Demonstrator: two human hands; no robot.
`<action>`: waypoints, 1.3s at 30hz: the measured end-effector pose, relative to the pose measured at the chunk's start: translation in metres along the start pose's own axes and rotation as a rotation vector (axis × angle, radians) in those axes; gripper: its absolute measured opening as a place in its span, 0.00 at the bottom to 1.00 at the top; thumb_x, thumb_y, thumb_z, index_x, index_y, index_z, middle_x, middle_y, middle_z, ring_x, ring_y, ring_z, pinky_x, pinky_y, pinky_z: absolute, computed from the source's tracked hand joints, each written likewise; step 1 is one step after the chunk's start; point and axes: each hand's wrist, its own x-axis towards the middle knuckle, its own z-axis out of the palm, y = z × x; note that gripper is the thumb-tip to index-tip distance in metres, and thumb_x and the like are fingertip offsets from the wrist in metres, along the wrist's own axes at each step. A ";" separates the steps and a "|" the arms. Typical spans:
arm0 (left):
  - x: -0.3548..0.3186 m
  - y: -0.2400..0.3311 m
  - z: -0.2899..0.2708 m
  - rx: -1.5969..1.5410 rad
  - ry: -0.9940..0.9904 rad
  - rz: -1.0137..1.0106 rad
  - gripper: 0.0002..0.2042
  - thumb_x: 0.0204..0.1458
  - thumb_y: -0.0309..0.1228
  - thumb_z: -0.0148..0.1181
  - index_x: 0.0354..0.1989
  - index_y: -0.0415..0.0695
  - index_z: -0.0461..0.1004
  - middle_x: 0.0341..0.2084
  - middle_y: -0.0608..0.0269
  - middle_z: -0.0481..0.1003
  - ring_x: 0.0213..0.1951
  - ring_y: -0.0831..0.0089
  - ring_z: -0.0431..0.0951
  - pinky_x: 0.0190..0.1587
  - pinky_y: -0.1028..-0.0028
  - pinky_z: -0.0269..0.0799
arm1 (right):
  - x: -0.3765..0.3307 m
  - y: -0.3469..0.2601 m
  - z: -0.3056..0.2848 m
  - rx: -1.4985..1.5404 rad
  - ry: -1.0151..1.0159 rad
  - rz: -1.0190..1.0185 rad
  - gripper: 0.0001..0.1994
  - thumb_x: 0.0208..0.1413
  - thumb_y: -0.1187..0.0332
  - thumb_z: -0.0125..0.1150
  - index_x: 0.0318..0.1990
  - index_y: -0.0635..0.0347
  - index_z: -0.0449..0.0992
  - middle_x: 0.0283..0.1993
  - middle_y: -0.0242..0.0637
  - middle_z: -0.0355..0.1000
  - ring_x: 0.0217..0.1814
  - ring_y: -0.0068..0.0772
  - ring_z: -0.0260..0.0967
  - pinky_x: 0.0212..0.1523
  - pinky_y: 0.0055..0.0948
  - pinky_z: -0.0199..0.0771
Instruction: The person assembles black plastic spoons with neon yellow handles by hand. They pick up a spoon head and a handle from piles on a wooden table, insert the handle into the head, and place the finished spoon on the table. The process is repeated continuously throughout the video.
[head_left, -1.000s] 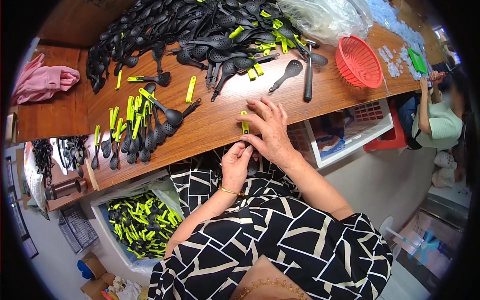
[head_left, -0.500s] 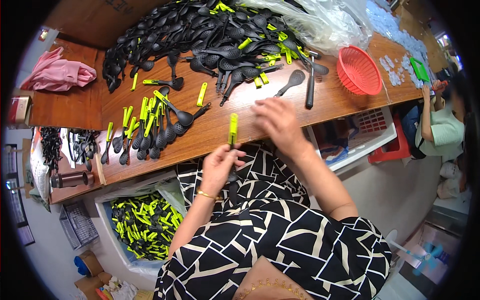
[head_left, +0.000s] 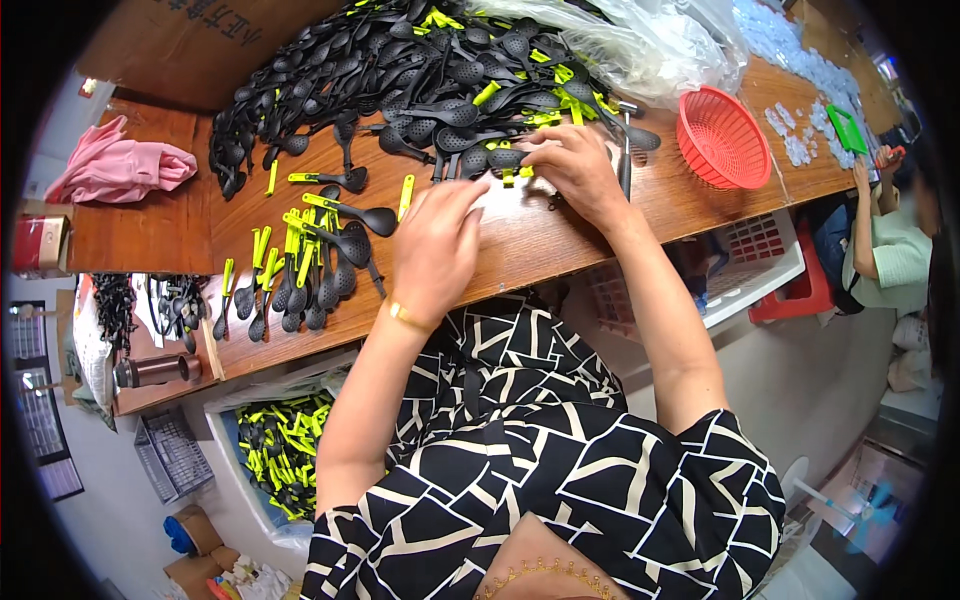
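My left hand is over the middle of the brown table. Its fingers stretch to the right, slightly blurred, and nothing shows in them. At the near edge of the utensil heap, my right hand has its fingertips closed by a black spoon head and bright green clips. Which of these it grips is hidden. To the left of my left hand lies a cluster of black spoons with green clips on their handles; a solid spoon and a perforated spoon rest on top.
A large heap of black utensils covers the back of the table. A red basket and clear plastic sheeting are on the right, a pink cloth on the left. Below stands a lined bin of green-clipped pieces. Another person sits far right.
My left hand has let go of the green-clipped utensil it held and moved up over the table. A spoon was added to the left cluster. My right hand moved forward to the heap's edge.
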 end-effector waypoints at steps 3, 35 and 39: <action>0.042 -0.015 0.046 0.065 -0.014 0.088 0.15 0.62 0.27 0.65 0.56 0.43 0.81 0.51 0.52 0.81 0.50 0.49 0.83 0.53 0.57 0.79 | -0.027 -0.012 -0.011 0.300 0.175 0.195 0.12 0.60 0.77 0.70 0.50 0.55 0.86 0.56 0.36 0.82 0.63 0.35 0.76 0.66 0.37 0.72; -0.045 0.014 0.002 -0.205 -0.090 -0.062 0.11 0.64 0.25 0.67 0.53 0.40 0.85 0.35 0.56 0.84 0.33 0.69 0.85 0.38 0.72 0.79 | -0.011 -0.089 -0.046 0.095 -0.252 -0.173 0.08 0.55 0.69 0.75 0.43 0.46 0.88 0.32 0.24 0.77 0.39 0.30 0.76 0.50 0.34 0.68; -0.051 0.014 -0.001 -0.227 -0.062 -0.164 0.10 0.64 0.25 0.67 0.52 0.40 0.85 0.34 0.56 0.84 0.33 0.68 0.85 0.38 0.71 0.78 | -0.005 -0.093 -0.050 0.149 -0.252 -0.185 0.08 0.55 0.68 0.75 0.43 0.46 0.89 0.31 0.24 0.77 0.39 0.29 0.75 0.50 0.33 0.67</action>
